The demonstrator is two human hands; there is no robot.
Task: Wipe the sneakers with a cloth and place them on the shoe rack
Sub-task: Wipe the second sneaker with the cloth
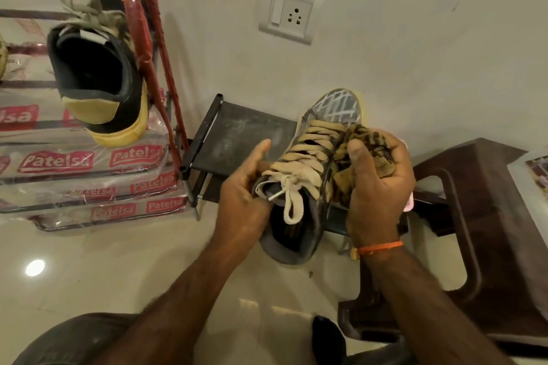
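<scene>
Wiping the second sneaker (308, 169) is the step in hand; its pair (98, 74) already sits on the red shoe rack (154, 38).

Your left hand (246, 187) grips the sneaker at the collar, fingers curled inside the opening, and holds it in the air above a low black rack (234, 133). Your right hand (379, 175) is clenched around a crumpled, patterned cloth (364, 139) pressed on the shoe's right side. The laces are flat, soft and beige; the toe looks grey with white scratchy lines, the rubber edge yellowish. Next, I think, you must turn the shoe to reach the unwiped side, then set it beside its pair.
</scene>
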